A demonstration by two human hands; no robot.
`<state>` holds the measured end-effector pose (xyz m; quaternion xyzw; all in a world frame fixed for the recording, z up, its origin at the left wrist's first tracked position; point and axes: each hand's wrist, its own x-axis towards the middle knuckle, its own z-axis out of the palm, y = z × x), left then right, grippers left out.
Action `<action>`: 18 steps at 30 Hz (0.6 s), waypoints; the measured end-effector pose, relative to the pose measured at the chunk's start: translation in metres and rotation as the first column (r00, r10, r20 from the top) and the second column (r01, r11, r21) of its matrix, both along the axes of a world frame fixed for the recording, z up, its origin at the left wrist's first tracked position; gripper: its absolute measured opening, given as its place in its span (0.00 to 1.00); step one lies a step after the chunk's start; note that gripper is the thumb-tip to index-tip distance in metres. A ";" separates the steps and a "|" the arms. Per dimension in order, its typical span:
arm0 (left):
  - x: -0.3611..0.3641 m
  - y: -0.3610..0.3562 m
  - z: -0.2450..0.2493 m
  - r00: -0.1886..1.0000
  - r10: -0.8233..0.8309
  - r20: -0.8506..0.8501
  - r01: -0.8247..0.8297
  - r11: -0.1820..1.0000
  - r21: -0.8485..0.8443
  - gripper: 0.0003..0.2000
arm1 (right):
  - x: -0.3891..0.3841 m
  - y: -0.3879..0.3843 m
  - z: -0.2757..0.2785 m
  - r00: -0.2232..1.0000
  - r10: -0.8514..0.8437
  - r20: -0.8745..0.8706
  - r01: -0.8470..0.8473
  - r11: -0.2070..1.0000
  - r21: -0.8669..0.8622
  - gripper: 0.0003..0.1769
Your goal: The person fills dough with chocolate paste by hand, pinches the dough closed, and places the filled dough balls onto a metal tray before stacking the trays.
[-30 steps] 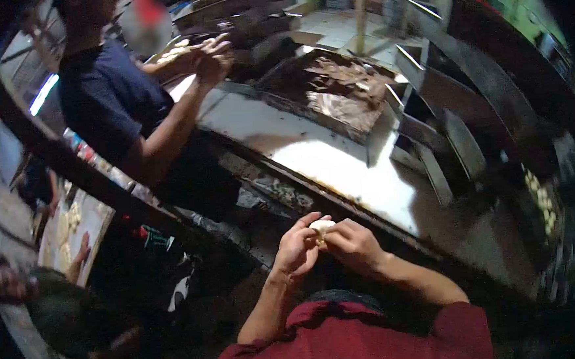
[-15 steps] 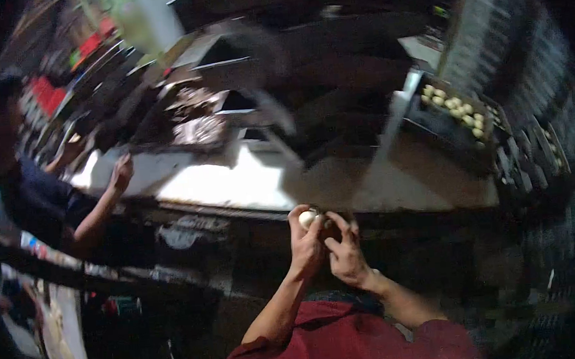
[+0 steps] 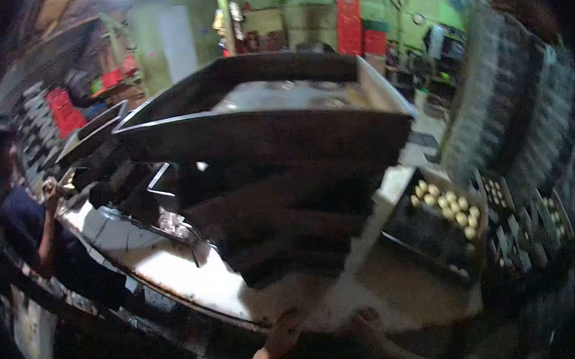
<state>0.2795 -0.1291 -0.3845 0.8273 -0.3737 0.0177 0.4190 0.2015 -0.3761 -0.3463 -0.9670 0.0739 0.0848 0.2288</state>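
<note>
At bottom centre of the head view, left hand (image 3: 285, 332) and right hand (image 3: 370, 324) are by the table (image 3: 413, 293), too murky to tell if they're gripping anything. Pale balls (image 3: 448, 213) sit spread in a dark tray (image 3: 429, 229) at right, probably so they don't stick; the tray stack (image 3: 265, 138) mid-frame likely saves room.

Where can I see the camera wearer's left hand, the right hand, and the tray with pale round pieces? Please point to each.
Left hand (image 3: 285, 332): head view, middle of the hand.
Right hand (image 3: 368, 323): head view, middle of the shadowed hand.
Tray (image 3: 427, 231): head view, dark bare part inside.
</note>
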 end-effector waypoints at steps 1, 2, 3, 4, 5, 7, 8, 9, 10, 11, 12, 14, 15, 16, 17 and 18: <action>0.001 0.022 0.010 0.987 0.084 -0.136 -0.100 0.988 -0.117 0.15 | -0.011 -0.018 -0.006 0.993 -0.014 0.119 0.020 0.999 -0.046 0.21; 0.001 0.042 0.018 0.950 0.133 -0.284 -0.199 0.955 -0.219 0.13 | -0.016 -0.035 -0.009 0.982 -0.086 0.167 0.097 0.994 -0.059 0.21; 0.010 0.056 0.044 0.754 0.259 -0.603 -0.422 0.895 -0.143 0.13 | -0.021 -0.051 -0.012 0.972 -0.182 0.152 0.192 0.980 -0.057 0.21; 0.022 0.072 0.034 0.859 0.376 -0.348 -0.431 0.898 -0.094 0.14 | -0.025 -0.058 -0.016 0.951 -0.272 0.149 0.282 0.958 -0.053 0.20; 0.033 0.083 0.023 0.892 0.447 -0.065 -0.450 0.892 -0.044 0.14 | -0.025 -0.057 -0.021 0.937 -0.324 0.132 0.334 0.940 -0.065 0.20; 0.070 0.101 0.009 0.853 0.498 0.155 -0.493 0.867 -0.072 0.15 | -0.023 -0.034 -0.034 0.929 -0.353 0.109 0.364 0.925 -0.109 0.19; 0.087 0.110 0.005 0.848 0.514 0.124 -0.509 0.858 -0.072 0.14 | -0.021 -0.017 -0.039 0.930 -0.355 0.099 0.366 0.920 -0.137 0.19; 0.101 0.121 0.001 0.864 0.487 0.127 -0.481 0.874 -0.074 0.14 | -0.018 -0.002 -0.041 0.928 -0.364 0.081 0.373 0.914 -0.160 0.19; 0.115 0.132 -0.003 0.856 0.482 0.186 -0.481 0.875 -0.052 0.14 | -0.015 0.011 -0.041 0.923 -0.380 0.055 0.383 0.907 -0.176 0.18; 0.130 0.141 -0.008 0.849 0.470 0.243 -0.477 0.878 -0.034 0.13 | -0.014 0.021 -0.033 0.918 -0.395 0.014 0.391 0.902 -0.185 0.18; 0.141 0.152 -0.022 0.853 0.446 0.270 -0.460 0.888 -0.013 0.15 | -0.018 0.029 -0.014 0.914 -0.402 -0.057 0.388 0.905 -0.173 0.18; 0.133 0.166 -0.025 0.913 0.320 0.255 -0.343 0.938 0.051 0.14 | -0.028 0.040 0.055 0.857 -0.385 -0.341 0.390 0.919 -0.059 0.17; 0.136 0.161 -0.002 0.950 0.252 0.185 -0.266 0.963 0.053 0.15 | -0.032 0.043 0.111 0.814 -0.316 -0.488 0.376 0.926 0.027 0.17; 0.140 0.157 -0.003 0.947 0.261 0.186 -0.282 0.955 0.096 0.15 | -0.027 0.046 0.178 0.785 -0.232 -0.574 0.339 0.937 0.086 0.17; 0.139 0.158 -0.007 0.946 0.267 0.182 -0.295 0.944 0.147 0.14 | -0.018 0.052 0.248 0.813 -0.160 -0.559 0.270 0.955 0.120 0.17; 0.139 0.152 -0.002 0.946 0.267 0.183 -0.298 0.938 0.175 0.14 | 0.000 0.062 0.315 0.894 -0.120 -0.433 0.185 0.976 0.112 0.16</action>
